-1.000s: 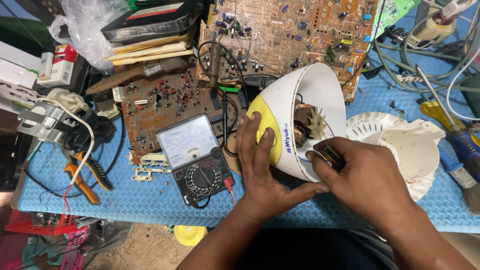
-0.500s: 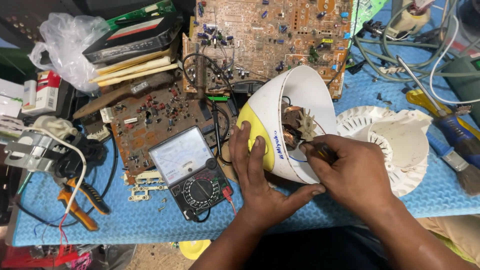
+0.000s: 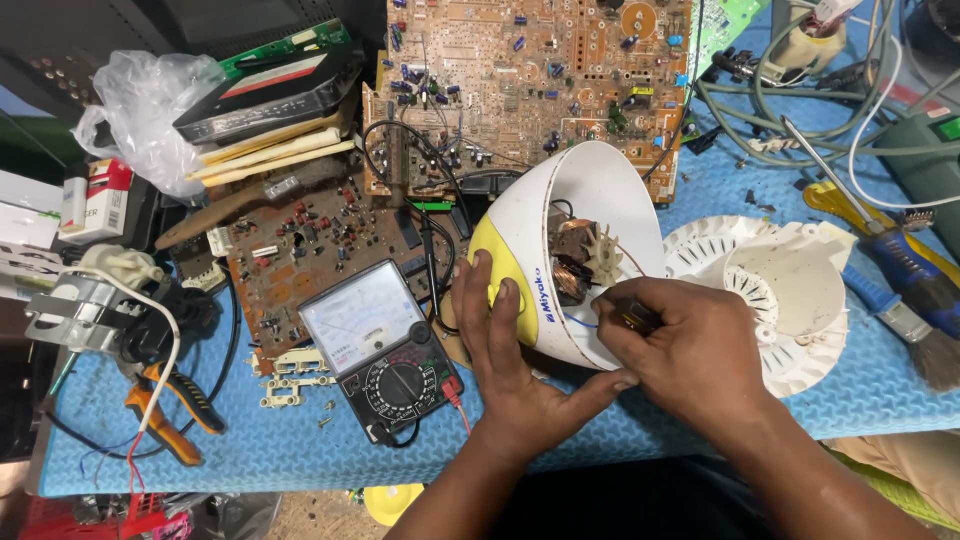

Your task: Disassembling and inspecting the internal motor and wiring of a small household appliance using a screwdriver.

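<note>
Left hand (image 3: 505, 345) is spread flat against the outside of the white and yellow housing (image 3: 560, 250), fingers wide, thumb hooked under the rim, bracing it on its side on the blue mat (image 3: 300, 450). Right hand (image 3: 690, 350) sits at the open mouth, fingers curled tight around a small dark tool (image 3: 635, 315) with its tip pointing in toward the motor (image 3: 575, 270). That motor is deep in the shell, copper windings and a pale fan wheel (image 3: 605, 255) showing, with a thin blue wire (image 3: 580, 322) running just under the tool. Here's the danger as I judge it: the shell is round and only one palm pins it, so a hard push could roll it and send the tip skidding into the windings or that wire. The meter (image 3: 385, 355) lies just left of the bracing hand, its leads close by, easy to snag. The white vented cover (image 3: 780, 300) rests just to the right, beside a brush (image 3: 915, 325)
</note>
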